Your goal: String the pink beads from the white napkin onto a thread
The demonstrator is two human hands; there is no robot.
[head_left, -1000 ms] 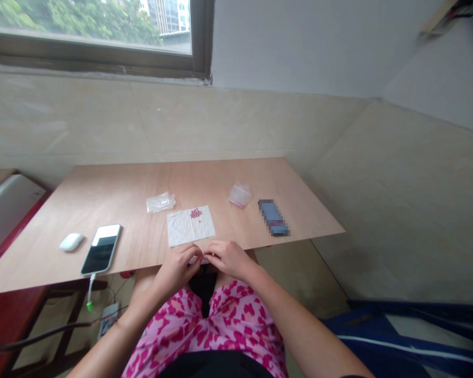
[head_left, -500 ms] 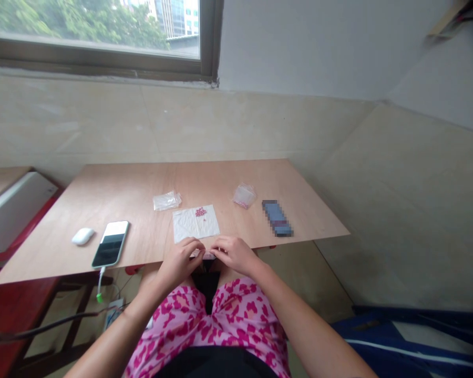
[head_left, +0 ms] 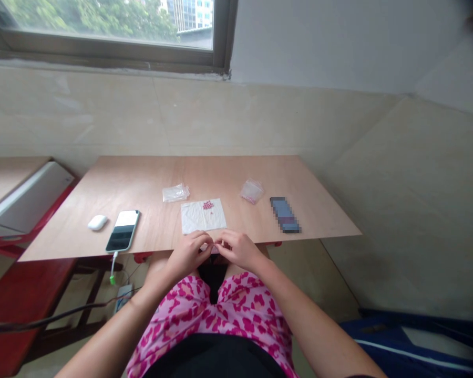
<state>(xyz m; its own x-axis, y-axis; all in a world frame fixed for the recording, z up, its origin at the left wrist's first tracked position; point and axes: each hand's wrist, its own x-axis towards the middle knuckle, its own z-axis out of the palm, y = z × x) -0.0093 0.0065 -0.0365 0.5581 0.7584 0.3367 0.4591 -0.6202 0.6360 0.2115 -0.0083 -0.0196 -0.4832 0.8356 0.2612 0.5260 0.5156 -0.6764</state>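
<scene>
Closer together than a second ago, the left hand point(head_left: 189, 254) and right hand point(head_left: 238, 249) have also risen in the view, and the whole scene has slid rightward as the head turns. Both hands now hover at the near edge of the plywood tabletop point(head_left: 142, 184). Their fingertips point(head_left: 209, 243) are pinched narrowly together around a small pale item point(head_left: 203, 247), too small and too hidden to identify. Below the hands lie the person's pink-and-magenta patterned shorts point(head_left: 216, 315), with a black cloth point(head_left: 213, 273) showing between the thighs. Just beyond the hands, a white paper sheet point(head_left: 199, 219) lies flat on the table, with a small cluster of pink beads point(head_left: 208, 205) near its far edge. Left of the sheet are a white wireless mouse point(head_left: 98, 222) and a smartphone point(head_left: 122, 231), its white charging cable point(head_left: 112, 268) dropping over the table edge towards a power strip point(head_left: 124, 296) on the floor. A crumpled clear plastic bag point(head_left: 175, 193) sits just past the sheet's far-left corner, and a small clear bag with pink contents point(head_left: 251, 191) lies to its right. Further right is a pixelated blue rectangular object point(head_left: 285, 214), too blurred to name. A red wooden bench point(head_left: 19, 299) stands at lower left, and a blue fabric point(head_left: 402, 341) lies at lower right. Farther off, a beige tiled wall point(head_left: 260, 121) rises to a window point(head_left: 102, 26) showing trees and a tall building.
</scene>
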